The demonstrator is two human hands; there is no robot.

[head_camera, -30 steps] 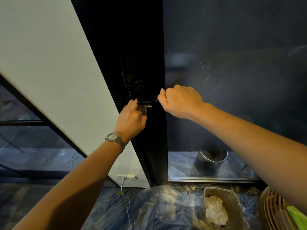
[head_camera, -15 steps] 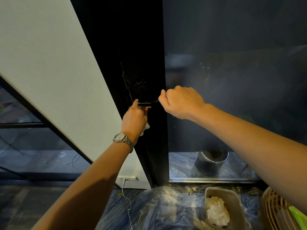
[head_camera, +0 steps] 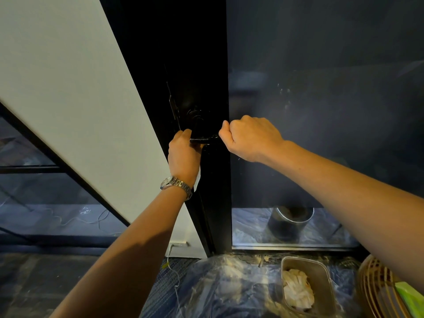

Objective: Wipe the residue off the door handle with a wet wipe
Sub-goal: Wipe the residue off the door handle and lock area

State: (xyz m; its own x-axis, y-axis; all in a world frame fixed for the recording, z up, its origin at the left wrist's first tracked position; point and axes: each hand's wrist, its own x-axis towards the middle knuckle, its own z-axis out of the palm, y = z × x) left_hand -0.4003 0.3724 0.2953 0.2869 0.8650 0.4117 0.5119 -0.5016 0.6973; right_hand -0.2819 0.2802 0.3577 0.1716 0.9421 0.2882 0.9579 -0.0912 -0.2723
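Two hands meet at the black door handle (head_camera: pixel 201 140), which lies flat and runs side to side between them. The left hand (head_camera: pixel 183 154) curls over its left end with the white wet wipe (head_camera: pixel 197 180) tucked under the palm, and the right hand (head_camera: pixel 250 136) is balled up, gripping the right end. I think the wipe should slide right along the bar, toward that fist.

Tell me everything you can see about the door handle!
The door handle is a black, glossy lever, probably metal, lying level on the black door. A round plate sits just above it. The left hand covers its left end, a white wipe peeking out below that hand. The right hand grips its right end. Any residue is too dark to see.
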